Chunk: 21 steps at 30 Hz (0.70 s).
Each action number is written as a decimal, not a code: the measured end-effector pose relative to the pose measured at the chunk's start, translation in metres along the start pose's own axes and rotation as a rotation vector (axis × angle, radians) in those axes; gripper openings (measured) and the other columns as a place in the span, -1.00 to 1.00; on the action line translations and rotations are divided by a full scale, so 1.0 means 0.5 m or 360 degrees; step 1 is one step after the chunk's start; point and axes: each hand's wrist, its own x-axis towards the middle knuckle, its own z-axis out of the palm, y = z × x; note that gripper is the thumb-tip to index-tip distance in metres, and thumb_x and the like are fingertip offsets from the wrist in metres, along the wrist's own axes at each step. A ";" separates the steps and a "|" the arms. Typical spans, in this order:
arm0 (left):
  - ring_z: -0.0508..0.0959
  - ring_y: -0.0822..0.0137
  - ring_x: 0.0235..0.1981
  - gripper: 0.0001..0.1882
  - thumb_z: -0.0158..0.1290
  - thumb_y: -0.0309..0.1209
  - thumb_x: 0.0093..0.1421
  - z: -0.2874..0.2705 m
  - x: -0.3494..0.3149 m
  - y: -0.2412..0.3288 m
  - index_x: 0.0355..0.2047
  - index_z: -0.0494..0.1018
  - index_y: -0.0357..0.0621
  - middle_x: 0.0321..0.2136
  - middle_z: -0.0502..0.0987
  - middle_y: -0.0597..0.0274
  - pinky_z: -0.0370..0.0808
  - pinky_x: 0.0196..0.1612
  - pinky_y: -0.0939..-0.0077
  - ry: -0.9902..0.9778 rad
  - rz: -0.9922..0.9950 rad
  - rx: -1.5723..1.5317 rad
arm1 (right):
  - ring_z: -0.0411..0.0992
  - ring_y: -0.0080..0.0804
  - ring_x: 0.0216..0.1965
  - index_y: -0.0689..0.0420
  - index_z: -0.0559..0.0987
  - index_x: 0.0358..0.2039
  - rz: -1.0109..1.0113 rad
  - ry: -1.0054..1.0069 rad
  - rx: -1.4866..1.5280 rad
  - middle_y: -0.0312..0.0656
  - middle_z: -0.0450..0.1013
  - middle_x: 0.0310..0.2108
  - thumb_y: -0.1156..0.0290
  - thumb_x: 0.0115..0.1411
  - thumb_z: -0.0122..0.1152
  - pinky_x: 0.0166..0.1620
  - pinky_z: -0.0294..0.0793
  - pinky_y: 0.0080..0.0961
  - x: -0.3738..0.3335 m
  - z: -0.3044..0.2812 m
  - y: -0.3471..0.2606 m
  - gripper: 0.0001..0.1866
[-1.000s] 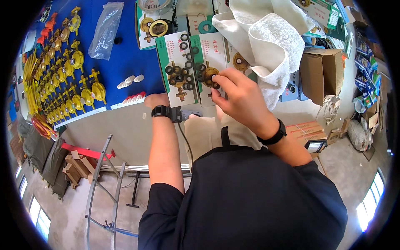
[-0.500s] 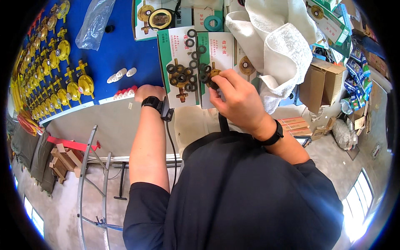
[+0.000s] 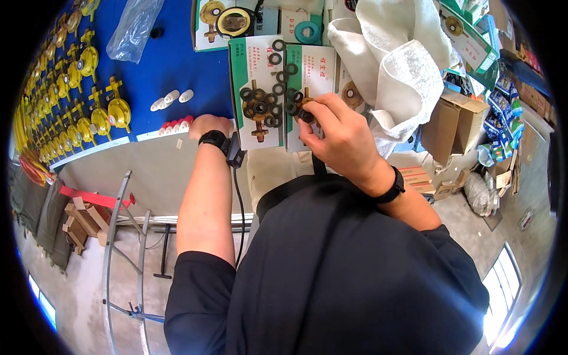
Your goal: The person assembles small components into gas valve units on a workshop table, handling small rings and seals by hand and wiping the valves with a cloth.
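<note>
My right hand [image 3: 343, 133] is over the green-and-white boxes [image 3: 245, 56], its thumb and forefinger pinched on a black rubber ring [image 3: 306, 115]. Several more black rings [image 3: 260, 107] lie scattered and heaped on the box tops, some close by those fingertips. Farther left, my left hand [image 3: 211, 125] rests at the edge of the blue table [image 3: 177, 68]. Its back shows, but its fingers are hidden. Beside it is a row of small red-and-white pieces [image 3: 176, 126]. A few white plastic caps [image 3: 171, 96] lie just beyond them.
Rows of yellow gas regulators [image 3: 118, 112] stand at the table's left. A clear plastic bag [image 3: 136, 29] lies farther back. White towelling [image 3: 405, 77] is heaped right of the boxes, near an open cardboard box [image 3: 452, 124]. A metal ladder [image 3: 142, 266] stands lower left.
The view has shifted slightly. My right hand stays over the rings, its fingertips still pinched there. My left hand remains at the table edge.
</note>
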 end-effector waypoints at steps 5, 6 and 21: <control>0.66 0.12 0.09 -0.55 -0.03 -0.10 0.32 0.006 0.002 0.000 -0.05 0.70 -0.08 0.00 0.69 0.12 0.55 0.06 0.23 0.0022 -0.0079 -0.0114 | 0.55 -0.16 -0.37 0.22 0.56 -0.29 -0.0042 -0.0056 -0.0059 -0.13 0.44 -0.31 0.47 0.09 0.37 -0.29 0.59 -0.33 0.011 0.007 -0.001 -0.80; 0.66 0.13 0.08 -0.56 -0.02 -0.10 0.31 0.006 0.003 -0.001 -0.06 0.70 -0.09 -0.02 0.70 0.12 0.54 0.05 0.25 0.0043 -0.0088 -0.0121 | 0.55 -0.16 -0.36 0.21 0.56 -0.30 -0.0040 -0.0048 -0.0062 -0.14 0.44 -0.31 0.46 0.09 0.37 -0.30 0.59 -0.33 0.012 0.009 -0.002 -0.80; 0.68 0.19 0.03 -0.55 -0.09 -0.12 0.36 -0.039 -0.036 0.005 -0.11 0.71 -0.13 -0.08 0.72 0.16 0.52 0.02 0.31 -0.0026 -0.0175 -0.0232 | 0.55 -0.14 -0.38 0.21 0.57 -0.26 0.0015 -0.0019 -0.0079 -0.13 0.44 -0.30 0.42 0.09 0.41 -0.33 0.60 -0.33 0.024 0.020 -0.015 -0.75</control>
